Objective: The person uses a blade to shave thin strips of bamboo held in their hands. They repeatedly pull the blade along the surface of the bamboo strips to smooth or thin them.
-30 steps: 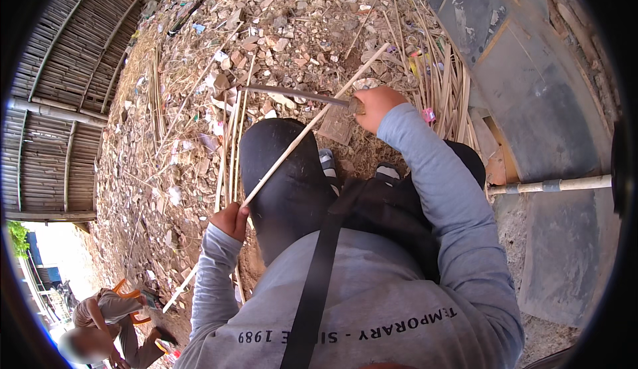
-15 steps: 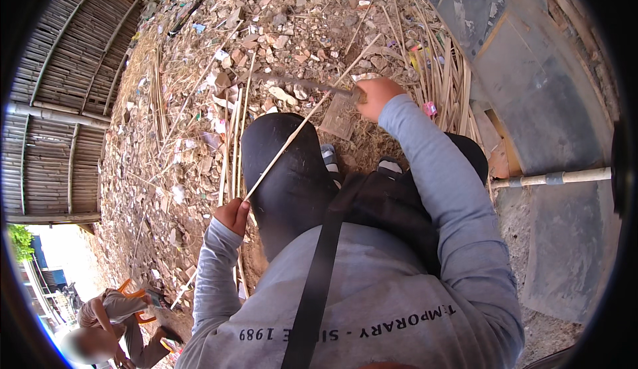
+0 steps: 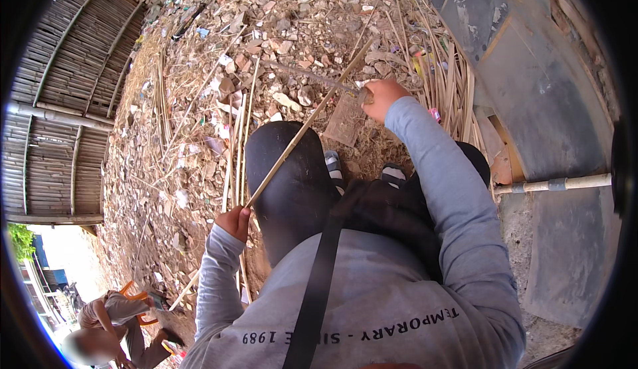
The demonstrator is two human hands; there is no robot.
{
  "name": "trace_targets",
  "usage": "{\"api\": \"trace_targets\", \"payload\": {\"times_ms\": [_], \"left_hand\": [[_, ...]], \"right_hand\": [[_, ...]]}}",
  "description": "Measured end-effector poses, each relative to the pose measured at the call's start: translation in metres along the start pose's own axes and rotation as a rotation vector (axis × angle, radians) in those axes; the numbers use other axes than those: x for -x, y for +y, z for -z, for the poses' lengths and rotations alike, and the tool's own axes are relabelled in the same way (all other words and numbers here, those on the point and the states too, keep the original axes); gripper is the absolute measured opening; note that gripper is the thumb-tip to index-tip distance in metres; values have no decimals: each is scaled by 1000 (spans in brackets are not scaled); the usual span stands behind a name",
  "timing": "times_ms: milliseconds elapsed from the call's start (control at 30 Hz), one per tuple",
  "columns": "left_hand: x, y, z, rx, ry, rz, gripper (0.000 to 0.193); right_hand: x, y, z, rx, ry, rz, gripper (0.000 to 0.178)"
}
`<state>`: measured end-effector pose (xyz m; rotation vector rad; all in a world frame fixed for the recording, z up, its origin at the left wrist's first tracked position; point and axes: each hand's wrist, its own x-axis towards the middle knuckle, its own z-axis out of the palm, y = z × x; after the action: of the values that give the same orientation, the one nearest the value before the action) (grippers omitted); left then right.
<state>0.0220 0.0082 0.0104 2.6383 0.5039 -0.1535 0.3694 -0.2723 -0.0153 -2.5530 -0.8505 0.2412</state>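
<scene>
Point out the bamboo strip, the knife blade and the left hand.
bamboo strip (image 3: 302, 130), head view, mid-length over the knee.
knife blade (image 3: 312, 77), head view, middle of the flat metal.
left hand (image 3: 234, 223), head view, knuckles gripping the strip's lower part.

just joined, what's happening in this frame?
A seated person holds a long thin bamboo strip across their knee. The left hand grips its near end; the right hand holds a long blade against the strip further up. Loose bamboo strips and rubble cover the ground, and another person crouches at lower left.
</scene>
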Motion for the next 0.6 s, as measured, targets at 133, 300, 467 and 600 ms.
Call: {"api": "trace_targets", "payload": {"times_ms": [133,300,467,600], "left_hand": [[5,2,4,-27,33,-18,43],[0,17,7,-76,63,3,38],[6,18,9,-148,80,26,37],[1,18,4,-56,138,-69,37]], "right_hand": [[21,-27,17,91,-141,68,39],[6,5,7,40,-7,-29,38],[10,-13,16,113,-195,5,41],[2,15,4,-3,-16,-86,39]]}}
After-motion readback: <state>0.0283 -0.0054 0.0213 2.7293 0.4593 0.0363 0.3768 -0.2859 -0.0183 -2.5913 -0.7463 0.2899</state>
